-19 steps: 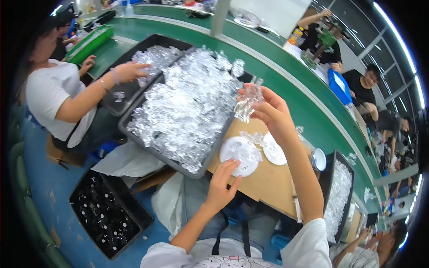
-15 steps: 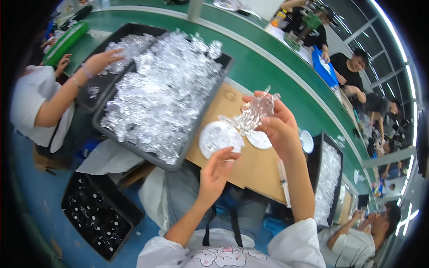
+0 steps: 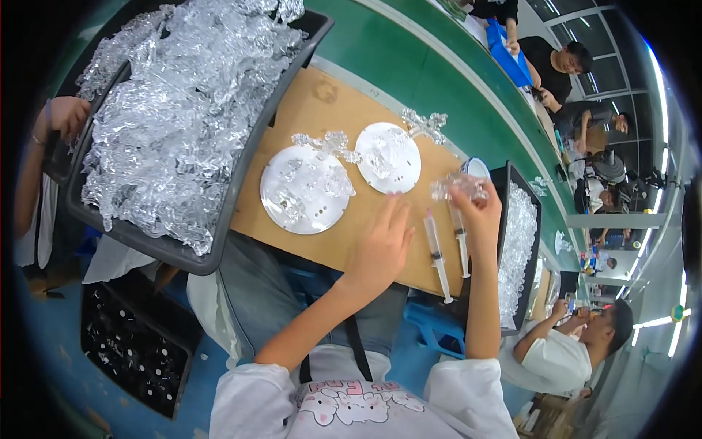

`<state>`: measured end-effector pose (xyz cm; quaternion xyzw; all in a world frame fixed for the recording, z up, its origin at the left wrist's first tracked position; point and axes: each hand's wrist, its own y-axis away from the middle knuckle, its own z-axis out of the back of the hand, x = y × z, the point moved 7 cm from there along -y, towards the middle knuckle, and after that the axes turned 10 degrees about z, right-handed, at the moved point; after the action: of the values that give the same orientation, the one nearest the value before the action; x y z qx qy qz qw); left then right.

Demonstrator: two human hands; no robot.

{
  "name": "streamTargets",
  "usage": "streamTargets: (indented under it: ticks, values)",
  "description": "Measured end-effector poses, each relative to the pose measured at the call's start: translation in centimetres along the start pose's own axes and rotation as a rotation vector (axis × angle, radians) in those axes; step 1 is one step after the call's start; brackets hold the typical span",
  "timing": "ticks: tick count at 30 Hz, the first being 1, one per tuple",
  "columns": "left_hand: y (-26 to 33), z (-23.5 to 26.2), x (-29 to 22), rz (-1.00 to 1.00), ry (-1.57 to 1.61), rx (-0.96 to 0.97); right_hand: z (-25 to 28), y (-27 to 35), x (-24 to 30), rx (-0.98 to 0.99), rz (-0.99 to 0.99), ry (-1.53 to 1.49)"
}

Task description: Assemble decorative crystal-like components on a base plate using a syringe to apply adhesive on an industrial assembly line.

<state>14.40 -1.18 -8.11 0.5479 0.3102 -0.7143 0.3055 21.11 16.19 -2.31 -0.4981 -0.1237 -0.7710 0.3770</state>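
My right hand (image 3: 481,217) pinches a clear plastic piece (image 3: 455,186) above the right side of the cardboard sheet (image 3: 292,110). My left hand (image 3: 382,243) has its fingers stretched out and holds nothing. Its fingertips are just in front of the right-hand white disc (image 3: 412,157); whether they touch the cardboard I cannot tell. Further left lies a second white disc (image 3: 322,222). Clear plastic pieces lie on both discs and stick out past their far edges. Two syringes, one nearer (image 3: 437,256) and one partly behind my right hand (image 3: 461,238), lie at the right.
On the left, a dark bin (image 3: 183,257) is heaped with shiny clear pieces. Another filled bin (image 3: 532,252) stands right, beside a small round container (image 3: 477,167). A co-worker's hand (image 3: 67,117) is at the far left. A black crate (image 3: 131,344) sits on the floor.
The view has shifted. My right hand has gone from over the right disc to the cardboard's right side, holding a clear piece. My left hand has left the left disc, its fingers now straight.
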Motion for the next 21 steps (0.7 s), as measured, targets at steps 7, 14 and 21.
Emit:
streamTargets:
  ticks: [7,14,21]
  values:
    - [-1.0,-2.8,2.4,-0.193,-0.842,0.024,-2.6,-4.6,-5.5,0.094,-0.064,-0.066]
    - [-0.9,-2.6,3.0,-0.202,-0.887,0.034,-3.8,-5.5,-5.6,0.1,-0.118,-0.047]
    - [-1.1,-2.5,2.9,-0.2,-0.863,0.028,-3.8,-5.7,-5.4,0.119,-0.023,0.15]
